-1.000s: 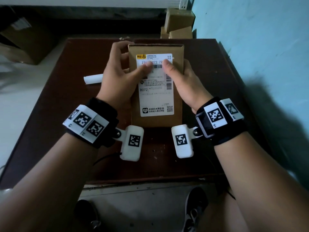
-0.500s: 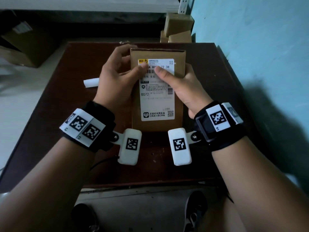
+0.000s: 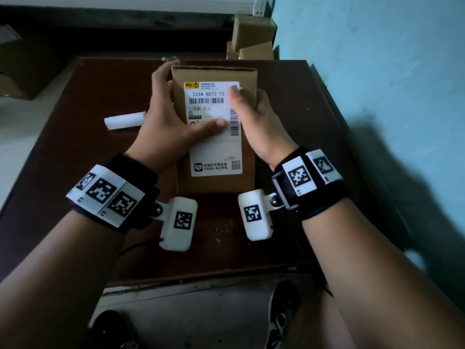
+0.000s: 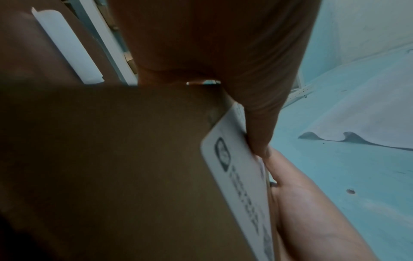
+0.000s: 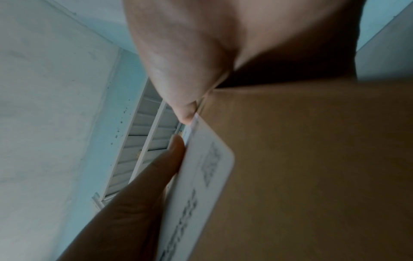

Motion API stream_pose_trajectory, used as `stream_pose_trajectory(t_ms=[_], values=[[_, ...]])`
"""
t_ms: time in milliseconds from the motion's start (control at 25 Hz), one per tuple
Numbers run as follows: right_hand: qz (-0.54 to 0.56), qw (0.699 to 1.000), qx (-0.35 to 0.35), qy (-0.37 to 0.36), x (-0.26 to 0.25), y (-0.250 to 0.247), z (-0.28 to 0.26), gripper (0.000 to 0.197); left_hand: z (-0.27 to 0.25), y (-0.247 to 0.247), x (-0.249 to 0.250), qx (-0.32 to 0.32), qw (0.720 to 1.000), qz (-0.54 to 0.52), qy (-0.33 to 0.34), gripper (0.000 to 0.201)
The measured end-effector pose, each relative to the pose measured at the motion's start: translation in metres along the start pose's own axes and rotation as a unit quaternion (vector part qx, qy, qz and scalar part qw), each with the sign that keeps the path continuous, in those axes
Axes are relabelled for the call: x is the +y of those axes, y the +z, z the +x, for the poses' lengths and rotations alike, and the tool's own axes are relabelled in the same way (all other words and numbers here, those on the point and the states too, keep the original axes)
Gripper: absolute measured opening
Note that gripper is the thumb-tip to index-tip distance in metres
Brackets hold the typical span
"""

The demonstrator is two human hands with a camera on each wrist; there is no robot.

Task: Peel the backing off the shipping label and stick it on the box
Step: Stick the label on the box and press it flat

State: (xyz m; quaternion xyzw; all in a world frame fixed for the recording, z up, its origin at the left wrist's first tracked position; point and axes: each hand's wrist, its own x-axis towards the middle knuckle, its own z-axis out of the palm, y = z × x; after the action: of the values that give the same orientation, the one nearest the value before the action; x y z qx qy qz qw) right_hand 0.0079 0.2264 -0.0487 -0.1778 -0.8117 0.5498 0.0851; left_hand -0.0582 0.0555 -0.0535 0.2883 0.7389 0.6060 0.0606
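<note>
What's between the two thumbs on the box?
Only shipping label: in the head view, its barcode print lies between the left hand's thumb and the right hand's thumb.

Head looks down; wrists closely share box (image 3: 214, 71).

Left grip (image 3: 166, 127), right grip (image 3: 254, 122) thumbs flat

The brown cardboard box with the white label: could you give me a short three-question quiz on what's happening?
1. True or false: the white printed shipping label lies on the brown cardboard box.
2. Which thumb presses the label's top right corner: A, the left hand, or B, the right hand?
3. What white thing lies on the dark brown table, left of the box?

Key: 1 true. 2 B. 3 a rolled white paper strip.
</note>
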Motion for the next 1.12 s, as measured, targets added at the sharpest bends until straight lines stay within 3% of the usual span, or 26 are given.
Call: stream_pose_trajectory(t_ms=[200,280,360,520,600,800,840,920,1040,1120], values=[[0.008,0.999,-0.029,-0.021,0.003,0.004,0.007,0.089,0.004,-0.001,0.006,0.079,0.996,-0.045,-0.010,0.045],[0.000,0.999,-0.031,-0.028,0.006,0.004,0.008,0.089,0.006,-0.003,0.006,0.088,0.994,-0.065,-0.011,0.031],[0.003,0.999,-0.039,-0.030,0.008,0.003,0.008,0.078,0.005,-0.004,0.007,0.069,0.996,-0.052,-0.023,0.039],[0.003,0.999,-0.024,-0.030,0.009,0.004,0.007,0.069,-0.001,-0.002,0.004,-0.006,1.000,0.011,-0.022,0.096],[0.004,0.999,-0.031,-0.030,0.010,0.005,0.009,0.072,0.000,-0.002,0.003,0.018,1.000,0.008,-0.017,0.092],[0.030,0.997,-0.058,-0.049,0.008,0.004,0.007,0.085,0.004,-0.003,0.007,0.105,0.992,-0.069,-0.009,0.043],[0.023,0.997,-0.054,-0.051,0.008,0.005,0.006,0.089,0.003,-0.003,0.008,0.100,0.993,-0.059,-0.011,0.045],[-0.005,0.997,-0.044,-0.057,0.007,0.004,0.007,0.093,0.003,-0.005,0.004,0.053,0.998,-0.030,-0.013,0.066],[-0.028,0.998,-0.042,-0.049,0.006,0.003,0.006,0.070,-0.002,-0.008,-0.003,-0.027,1.000,0.010,0.006,0.111],[-0.020,0.998,-0.046,-0.048,0.006,0.002,0.004,0.060,-0.002,-0.008,-0.002,-0.009,1.000,0.015,0.008,0.107]])
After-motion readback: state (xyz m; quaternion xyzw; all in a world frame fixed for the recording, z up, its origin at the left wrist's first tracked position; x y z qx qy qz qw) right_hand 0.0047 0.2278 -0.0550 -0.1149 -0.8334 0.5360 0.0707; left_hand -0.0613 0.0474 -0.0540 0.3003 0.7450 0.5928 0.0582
